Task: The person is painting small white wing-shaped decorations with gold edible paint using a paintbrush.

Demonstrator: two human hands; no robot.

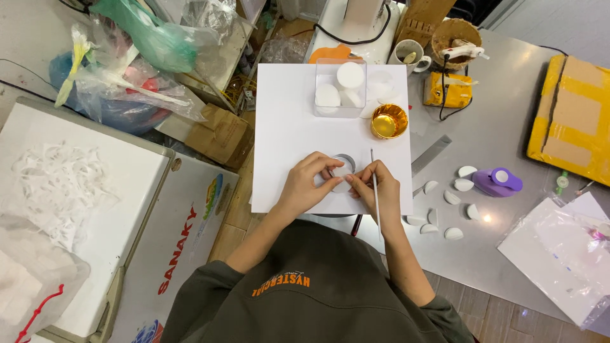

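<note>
On the white sheet at the middle of the grey table, I see both hands meeting over a small white paper disc. The left hand curls around the disc from the left, thumb and forefinger pinched on its edge. The right hand closes on the disc's right edge with its fingertips, and also carries a thin white-handled brush lying along the hand, tip pointing away from the body. Just behind the disc I make out a grey ring-shaped object, partly hidden by the fingers; I cannot tell what it is. Further up the sheet stand a clear plastic box holding white round pieces and, just beside it on the right, a small gold foil cup. To the right, off the sheet, a purple paper punch lies among scattered white petal-shaped cutouts. A metal ruler rests at the sheet's right edge.
</note>
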